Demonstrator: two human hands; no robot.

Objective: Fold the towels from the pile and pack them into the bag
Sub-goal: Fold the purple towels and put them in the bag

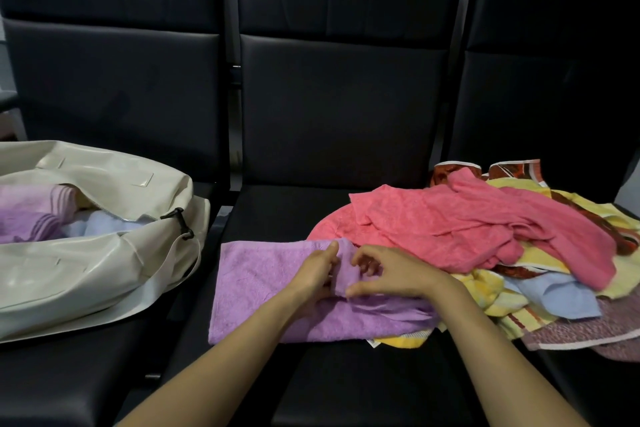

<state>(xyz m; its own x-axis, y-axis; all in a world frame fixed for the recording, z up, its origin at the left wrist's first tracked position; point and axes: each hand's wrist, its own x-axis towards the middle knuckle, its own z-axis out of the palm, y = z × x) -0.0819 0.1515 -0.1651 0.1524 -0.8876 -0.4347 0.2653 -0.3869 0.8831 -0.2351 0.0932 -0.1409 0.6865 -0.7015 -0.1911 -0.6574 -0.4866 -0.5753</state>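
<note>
A purple towel (263, 284) lies spread across the middle black seat. My left hand (317, 276) and my right hand (384, 274) meet over its middle, and both pinch a raised fold of the purple cloth between them. To the right lies the pile of towels (485, 236), with a pink towel (450, 222) on top, and yellow, light blue and patterned ones under it. On the left seat sits an open cream bag (104, 253). Folded purple and pale blue towels (38, 215) lie inside it.
Three black padded seats (339, 114) stand in a row with tall backrests behind. A black clip and a strap hang at the bag's right end (180, 222). Bare seat cushion (363, 385) shows in front of the purple towel.
</note>
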